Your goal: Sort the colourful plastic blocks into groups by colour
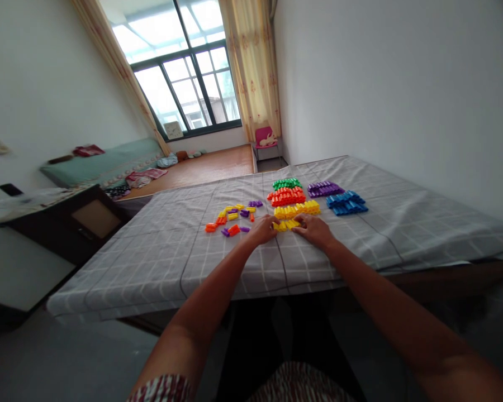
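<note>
My left hand [264, 229] and my right hand [312, 229] close in on the two ends of a short row of yellow pieces [285, 225] on the grey checked cloth. Just beyond lies a longer yellow row [297, 210]. Behind it are orange pieces [286, 196] and green pieces [287, 183] in rows. Purple pieces [325, 188] and blue pieces [347, 202] lie grouped on the right. Left of my left hand, loose orange [210, 227], yellow and purple pieces are scattered. The fingertips of both hands touch the short yellow row.
The pieces lie on a bed-like surface with a checked cloth [151, 251]. A dark cabinet [73, 223] stands at the left. Behind are a second bed [218, 162], a pink chair [265, 137] and a window with curtains. A white wall runs along the right.
</note>
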A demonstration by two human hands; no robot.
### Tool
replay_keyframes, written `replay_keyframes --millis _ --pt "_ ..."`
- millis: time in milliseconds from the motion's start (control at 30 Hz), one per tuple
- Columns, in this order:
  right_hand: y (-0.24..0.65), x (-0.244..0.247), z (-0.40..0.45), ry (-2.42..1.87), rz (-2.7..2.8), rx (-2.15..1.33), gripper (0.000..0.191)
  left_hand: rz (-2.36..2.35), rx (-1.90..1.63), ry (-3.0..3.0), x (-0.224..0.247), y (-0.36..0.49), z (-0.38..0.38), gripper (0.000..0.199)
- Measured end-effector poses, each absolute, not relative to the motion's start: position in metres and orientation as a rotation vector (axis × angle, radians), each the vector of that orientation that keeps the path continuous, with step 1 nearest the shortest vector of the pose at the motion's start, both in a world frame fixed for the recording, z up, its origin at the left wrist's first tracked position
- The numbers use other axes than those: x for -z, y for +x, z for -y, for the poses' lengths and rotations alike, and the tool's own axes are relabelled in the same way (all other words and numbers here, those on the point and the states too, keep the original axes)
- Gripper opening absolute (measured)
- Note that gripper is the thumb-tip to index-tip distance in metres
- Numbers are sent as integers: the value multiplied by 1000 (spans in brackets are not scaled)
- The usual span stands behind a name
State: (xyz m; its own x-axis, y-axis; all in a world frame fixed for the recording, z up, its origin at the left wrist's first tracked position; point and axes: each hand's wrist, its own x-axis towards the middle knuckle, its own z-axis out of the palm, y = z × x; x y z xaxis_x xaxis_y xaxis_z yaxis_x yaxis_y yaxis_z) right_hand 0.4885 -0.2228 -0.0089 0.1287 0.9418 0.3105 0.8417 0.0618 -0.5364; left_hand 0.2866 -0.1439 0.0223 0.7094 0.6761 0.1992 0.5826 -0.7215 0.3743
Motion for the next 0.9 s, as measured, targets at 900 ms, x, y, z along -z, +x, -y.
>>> replay_keyframes --millis 900 --pt "518 -7 196 -1548 1472 366 30 -1812 -259 2575 -49 194 50 29"
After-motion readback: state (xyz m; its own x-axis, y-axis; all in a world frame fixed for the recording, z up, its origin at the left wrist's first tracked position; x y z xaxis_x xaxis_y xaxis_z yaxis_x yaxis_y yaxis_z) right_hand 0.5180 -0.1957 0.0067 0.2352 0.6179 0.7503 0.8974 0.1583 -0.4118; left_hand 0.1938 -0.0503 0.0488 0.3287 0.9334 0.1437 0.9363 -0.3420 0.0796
